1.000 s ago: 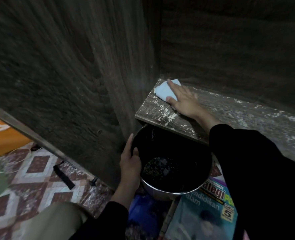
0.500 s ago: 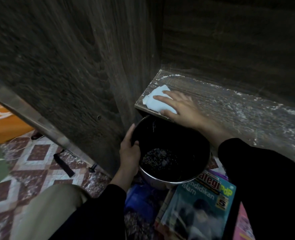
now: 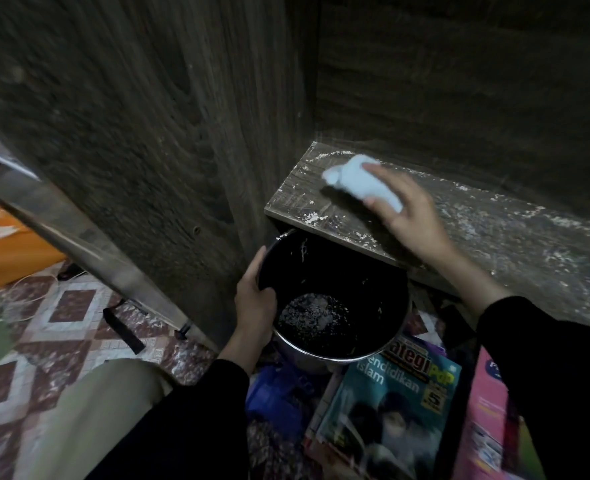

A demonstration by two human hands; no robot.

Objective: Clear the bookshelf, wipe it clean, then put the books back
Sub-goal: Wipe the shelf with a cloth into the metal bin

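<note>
Black pot (image 3: 355, 271) (gritty debris (image 3: 312, 315) inside), left hand (image 3: 255, 303) gripping rim

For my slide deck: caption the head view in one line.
Right hand holds a pale cloth on the dusty shelf; left hand grips a dark pot below its edge, books on the floor.

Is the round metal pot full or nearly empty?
Nearly empty: the round metal pot shows mostly bare black inner walls; only a thin layer of pale crumbs covers its bottom.

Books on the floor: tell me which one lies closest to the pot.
The teal book, printed "Pendidikan Islam": its upper edge meets the pot, while the pink book lies farther right.
</note>
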